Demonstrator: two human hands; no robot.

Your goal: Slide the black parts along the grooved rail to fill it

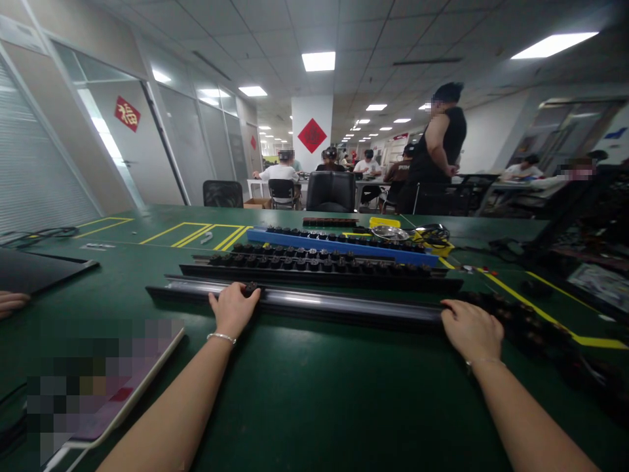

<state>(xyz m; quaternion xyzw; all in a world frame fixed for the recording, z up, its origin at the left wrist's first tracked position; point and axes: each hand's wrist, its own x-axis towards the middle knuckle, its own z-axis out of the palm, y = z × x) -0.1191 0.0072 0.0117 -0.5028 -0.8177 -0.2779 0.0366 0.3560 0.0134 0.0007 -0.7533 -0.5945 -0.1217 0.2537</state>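
A long black rail (324,303) with a shiny top lies across the green table (314,387) in front of me. My left hand (232,308) rests on its left part, with the fingertips pinching a small black part (251,287) on the rail. My right hand (472,330) is closed over the rail's right end, next to a row of black parts (521,318). Behind it lie another black rail (314,265) and a blue rail (339,241), both carrying rows of black knob-like parts.
A tablet with a blurred screen (98,387) lies at the near left, a dark tray (34,270) beyond it. Another person's fingers (12,303) show at the left edge. A metal bowl (389,232) and cables sit behind the rails. A person (437,154) stands beyond the table; others sit at desks.
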